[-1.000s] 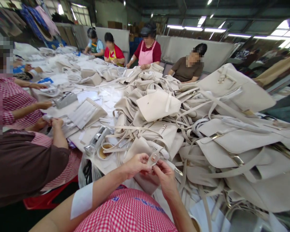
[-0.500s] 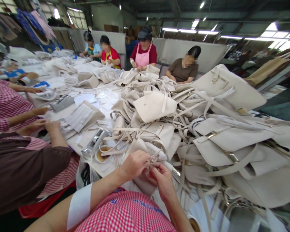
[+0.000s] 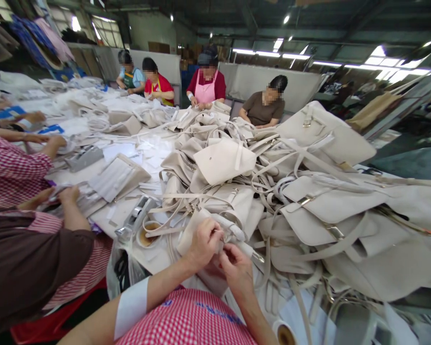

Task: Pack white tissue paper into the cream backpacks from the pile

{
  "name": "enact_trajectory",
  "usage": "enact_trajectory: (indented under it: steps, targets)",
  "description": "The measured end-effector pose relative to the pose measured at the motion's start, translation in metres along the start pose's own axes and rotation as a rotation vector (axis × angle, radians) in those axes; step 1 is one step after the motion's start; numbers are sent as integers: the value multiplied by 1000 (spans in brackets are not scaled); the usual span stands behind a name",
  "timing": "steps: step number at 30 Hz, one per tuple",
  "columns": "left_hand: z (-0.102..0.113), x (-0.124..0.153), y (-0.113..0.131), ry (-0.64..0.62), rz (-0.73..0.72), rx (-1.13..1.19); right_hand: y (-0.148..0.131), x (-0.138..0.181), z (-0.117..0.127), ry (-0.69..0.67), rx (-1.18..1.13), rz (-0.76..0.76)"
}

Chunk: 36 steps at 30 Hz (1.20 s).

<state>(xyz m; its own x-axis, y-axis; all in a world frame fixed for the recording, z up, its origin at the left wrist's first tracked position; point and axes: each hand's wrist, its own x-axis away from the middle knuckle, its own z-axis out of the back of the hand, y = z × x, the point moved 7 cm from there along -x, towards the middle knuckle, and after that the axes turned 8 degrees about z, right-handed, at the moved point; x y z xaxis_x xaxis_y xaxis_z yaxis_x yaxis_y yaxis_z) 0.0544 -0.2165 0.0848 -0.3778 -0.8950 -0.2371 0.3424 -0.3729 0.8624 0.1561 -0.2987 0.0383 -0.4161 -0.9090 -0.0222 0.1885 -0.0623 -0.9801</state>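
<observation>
Both of my hands meet over a beige handbag (image 3: 189, 231) in front of my checked apron. My left hand (image 3: 205, 240) is closed in a pinch near the bag's wrapped handle (image 3: 233, 229). Just below and to the right, my right hand (image 3: 236, 266) pinches with thumb and forefinger, close to the left fingertips. What lies between the fingertips is too small to make out. A metal strap end (image 3: 258, 257) sticks out to the right of my right hand. My fingers cover part of the bag.
A big heap of beige bags (image 3: 330, 211) fills the right side. To the left stand a tape dispenser (image 3: 136, 218) and a tape roll (image 3: 148, 235). Another roll (image 3: 285, 333) lies near my right forearm. Co-workers sit close on my left and across the table.
My left hand has lifted slightly off the handle, its fingers curled more tightly. My right hand stays near it. The view has shifted a little; the neighbour's hands on the left have moved lower.
</observation>
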Motion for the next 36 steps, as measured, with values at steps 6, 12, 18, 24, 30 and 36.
enact_trajectory:
  steps: [6,12,18,24,30,36]
  targets:
    - [7,-11,8,-126,-111,-53,-29,0,7,7,169,178]
    - [-1,-8,13,-272,-341,-208,-12,0,10,18,-35,-27]
    - [-2,-9,21,-280,-434,-272,-31,3,9,28,399,302]
    - [0,-27,6,-226,-52,17,-2,16,-17,-191,209,173]
    - [-20,-16,-25,-495,296,268,25,27,-46,-410,207,29]
    - [-37,-15,-30,-524,518,678,23,19,-39,-237,273,21]
